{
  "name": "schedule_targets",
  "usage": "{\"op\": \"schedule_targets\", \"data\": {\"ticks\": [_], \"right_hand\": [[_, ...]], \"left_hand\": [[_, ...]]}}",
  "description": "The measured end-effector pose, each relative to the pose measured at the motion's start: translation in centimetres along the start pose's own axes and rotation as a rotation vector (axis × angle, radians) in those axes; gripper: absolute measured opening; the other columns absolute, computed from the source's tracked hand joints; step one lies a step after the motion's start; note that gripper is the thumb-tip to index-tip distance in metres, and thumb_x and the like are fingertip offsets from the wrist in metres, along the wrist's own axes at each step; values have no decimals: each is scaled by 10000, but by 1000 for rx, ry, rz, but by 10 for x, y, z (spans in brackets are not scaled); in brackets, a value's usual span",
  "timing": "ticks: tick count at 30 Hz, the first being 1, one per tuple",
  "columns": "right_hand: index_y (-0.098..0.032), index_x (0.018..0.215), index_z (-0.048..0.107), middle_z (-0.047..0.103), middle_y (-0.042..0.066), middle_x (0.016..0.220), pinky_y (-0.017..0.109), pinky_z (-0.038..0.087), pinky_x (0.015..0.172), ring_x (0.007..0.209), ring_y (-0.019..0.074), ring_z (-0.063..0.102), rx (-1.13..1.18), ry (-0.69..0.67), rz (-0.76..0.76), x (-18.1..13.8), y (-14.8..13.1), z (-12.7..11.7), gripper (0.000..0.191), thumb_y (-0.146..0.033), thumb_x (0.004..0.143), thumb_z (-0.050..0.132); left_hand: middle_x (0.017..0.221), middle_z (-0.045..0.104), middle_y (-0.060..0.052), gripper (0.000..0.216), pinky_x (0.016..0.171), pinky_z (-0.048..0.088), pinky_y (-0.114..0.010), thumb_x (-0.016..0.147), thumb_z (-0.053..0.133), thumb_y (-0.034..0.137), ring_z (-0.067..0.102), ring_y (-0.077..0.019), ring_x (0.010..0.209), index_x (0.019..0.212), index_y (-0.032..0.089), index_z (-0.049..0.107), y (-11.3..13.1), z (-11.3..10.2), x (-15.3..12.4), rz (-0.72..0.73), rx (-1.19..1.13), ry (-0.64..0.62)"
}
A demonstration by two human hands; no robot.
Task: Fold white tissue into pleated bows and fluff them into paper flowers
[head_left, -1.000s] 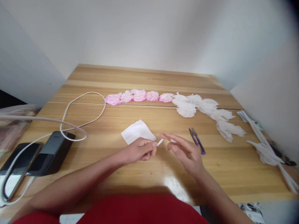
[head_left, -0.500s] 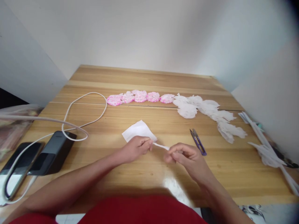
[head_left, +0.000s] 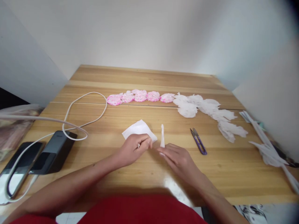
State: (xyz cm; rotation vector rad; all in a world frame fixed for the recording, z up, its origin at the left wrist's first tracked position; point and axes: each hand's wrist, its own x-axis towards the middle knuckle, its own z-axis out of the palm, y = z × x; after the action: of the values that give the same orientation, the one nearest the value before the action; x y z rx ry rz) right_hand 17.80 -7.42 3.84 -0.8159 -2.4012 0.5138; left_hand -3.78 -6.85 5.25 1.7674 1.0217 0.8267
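My right hand [head_left: 181, 158] pinches the lower end of a narrow twisted strip of white paper [head_left: 162, 136], which points up and away from its fingertips. Just left of it, my left hand [head_left: 136, 149] is closed with thumb and forefinger pressed together. A tiny white spot shows between its fingers, but I cannot make out what it holds. Behind my left hand lies a square piece of white paper [head_left: 139, 128], partly covered by the knuckles. Purple-handled thread snips [head_left: 198, 141] lie open-bladed to the right of my right hand.
Several pink-and-white ruffled rounds [head_left: 140, 96] line the back of the wooden table [head_left: 144, 74], followed by white crinkled pieces [head_left: 209, 106]. At left are a white cable [head_left: 67, 113], a black power bank [head_left: 54, 152] and a phone [head_left: 21, 161]. White plastic [head_left: 268, 154] lies along the right edge.
The twisted strip, earlier stretched between both hands, now stands up from my right hand, free of the left. My right hand has moved left, its fingers now pointing toward my left hand.
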Motion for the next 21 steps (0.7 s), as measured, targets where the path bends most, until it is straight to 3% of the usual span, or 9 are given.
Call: {"op": "schedule_targets", "data": {"ticks": [2,5,7,9,12,15,19,21], "right_hand": [[-168,1041,653,708,70,858,274,493,683,765,165,637,46,-42,22,2,-5,-3,201,-133,928,490],[-182,921,684,710,43,815,258,498,699,772,153,654,173,-89,39,6,-15,-9,189,-168,933,495],[-201,885,703,714,21,782,242,501,673,730,140,658,276,-104,118,8,-21,-15,197,-205,931,511],[-218,870,720,728,11,780,233,512,660,701,134,666,417,-98,257,8,-23,-20,184,-246,918,545],[-226,881,737,744,18,757,237,541,644,679,141,687,670,-9,476,4,-21,-26,170,-295,896,582],[-218,865,746,736,27,687,240,548,601,620,142,679,863,113,625,1,-16,-23,154,-323,863,633],[-218,847,731,723,33,647,245,532,528,558,142,653,1094,272,669,0,-14,-11,167,-370,835,663],[-250,908,715,750,38,745,258,537,523,561,142,653,1110,330,632,-1,-15,-6,153,-370,855,637]], "left_hand": [[813,659,-43,253,743,429,-238,940,408,232,590,-136,780,847,147,628,4,1,0,169,79,14],[1178,649,-102,301,930,424,-288,946,446,285,588,-188,1081,1197,194,586,7,3,0,302,87,-139],[1235,629,-98,396,915,440,-295,955,440,368,599,-194,1075,1322,235,507,4,3,1,190,25,-240],[1084,682,-89,459,751,478,-265,964,388,447,641,-162,835,1360,233,475,-1,2,2,5,-123,-341],[768,634,-28,487,535,403,-203,951,393,495,509,-84,538,1284,173,543,-11,1,0,-215,-402,-459],[625,506,27,423,501,340,-186,899,511,494,411,-56,503,1037,124,661,-16,6,-2,-320,-512,-395],[623,506,28,388,511,337,-196,867,559,490,413,-53,505,873,117,664,-14,16,-6,-371,-576,-361],[619,521,21,392,513,342,-198,864,558,490,437,-57,507,758,119,629,-11,20,-8,-363,-588,-377]]}}
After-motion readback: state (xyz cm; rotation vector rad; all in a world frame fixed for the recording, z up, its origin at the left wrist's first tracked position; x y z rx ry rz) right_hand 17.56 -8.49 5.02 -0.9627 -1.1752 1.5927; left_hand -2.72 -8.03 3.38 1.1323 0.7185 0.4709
